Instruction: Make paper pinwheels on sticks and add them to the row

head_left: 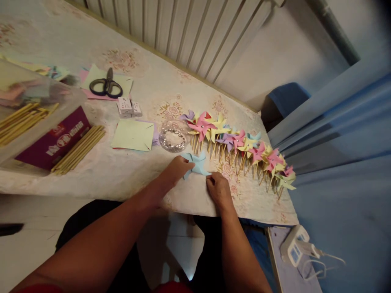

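Note:
A light blue paper pinwheel is between my two hands, low over the table's front part. My left hand is closed on its left side, thumb over the paper near the middle. With fingers curled, my right hand pinches the pinwheel's right tip. Just behind it sits a round clear dish of small shiny metal pieces. A stack of pale green paper squares lies to the left, its top sheet slit at the corners. Along the right, several finished pinwheels on sticks lie in an overlapping row.
Black-handled scissors rest on more paper, beside small white boxes. At left, wooden sticks lean by a clear plastic box with a purple label. A power strip with a cable is at lower right, near blue curtains.

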Tool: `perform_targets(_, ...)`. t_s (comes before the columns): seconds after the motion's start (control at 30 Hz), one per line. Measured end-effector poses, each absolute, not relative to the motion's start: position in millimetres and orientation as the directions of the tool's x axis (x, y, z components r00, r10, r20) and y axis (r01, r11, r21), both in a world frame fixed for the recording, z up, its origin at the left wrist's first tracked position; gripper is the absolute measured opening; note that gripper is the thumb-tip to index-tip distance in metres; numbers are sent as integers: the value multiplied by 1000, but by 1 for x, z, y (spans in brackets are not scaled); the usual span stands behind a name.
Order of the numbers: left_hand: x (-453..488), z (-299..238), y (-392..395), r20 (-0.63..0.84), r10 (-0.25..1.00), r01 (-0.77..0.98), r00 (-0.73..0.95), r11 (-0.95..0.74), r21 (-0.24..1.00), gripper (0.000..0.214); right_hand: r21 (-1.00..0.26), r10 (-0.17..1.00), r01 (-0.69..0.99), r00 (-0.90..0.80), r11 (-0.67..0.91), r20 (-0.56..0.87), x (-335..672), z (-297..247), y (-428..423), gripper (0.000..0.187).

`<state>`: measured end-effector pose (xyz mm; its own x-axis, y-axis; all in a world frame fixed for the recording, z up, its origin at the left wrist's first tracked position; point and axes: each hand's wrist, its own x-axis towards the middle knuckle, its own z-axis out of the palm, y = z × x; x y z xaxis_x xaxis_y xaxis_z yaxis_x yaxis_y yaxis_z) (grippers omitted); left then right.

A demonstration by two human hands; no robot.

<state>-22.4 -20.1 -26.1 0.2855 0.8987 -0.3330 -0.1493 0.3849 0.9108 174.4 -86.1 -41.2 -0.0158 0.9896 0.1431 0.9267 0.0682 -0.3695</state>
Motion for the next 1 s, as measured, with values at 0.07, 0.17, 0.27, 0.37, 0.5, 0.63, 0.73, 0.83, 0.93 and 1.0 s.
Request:
perform_targets(0.07, -20, -25, -20, -326, 897, -193, 297, 391, 900, 8, -382, 990, 921, -17, 69, 140, 176, -43, -85, 16)
perform_targets(0.17, -16, -26, -18, -323, 893, -246, 313, 405, 881, 12, -413, 993, 910, 4, 46, 119, 178, -42, -84, 13)
perform_targets(0.27, -11, -29, -16, -338, 887, -278, 316, 427, 860, 14, -438, 992, 898, 13, 44, 126, 179, -38, -85, 13)
perform_targets(0.37, -7, -32, -14, -343, 887, -290, 309, 431, 854, 13, -424, 990, 903, -13, 71, 139, 181, -36, -86, 12)
perform_targets(0.5, -1, -35, -13, -320, 895, -310, 310, 414, 856, 14, -371, 990, 925, -37, 87, 138, 181, -36, -85, 15)
perform_targets(0.63, 4, -39, -13, -304, 901, -332, 310, 402, 854, 16, -379, 988, 918, -70, 117, 137, 182, -37, -85, 16)
perform_targets(0.73, 6, -41, -12, -301, 904, -344, 304, 398, 850, 14, -411, 985, 899, -105, 153, 137, 183, -36, -85, 17)
perform_targets(0.83, 6, -42, -12, -305, 900, -349, 310, 406, 845, 12, -445, 983, 880, -115, 167, 142, 184, -36, -85, 17)
perform_targets(0.93, 6, -43, -11, -314, 899, -357, 304, 413, 838, 11, -469, 985, 869, -103, 157, 140, 185, -36, -85, 16)
perform_targets(1.0, 6, -43, -10, -319, 898, -370, 303, 420, 829, 11, -474, 985, 866, -102, 158, 142, 185, -36, -85, 15)
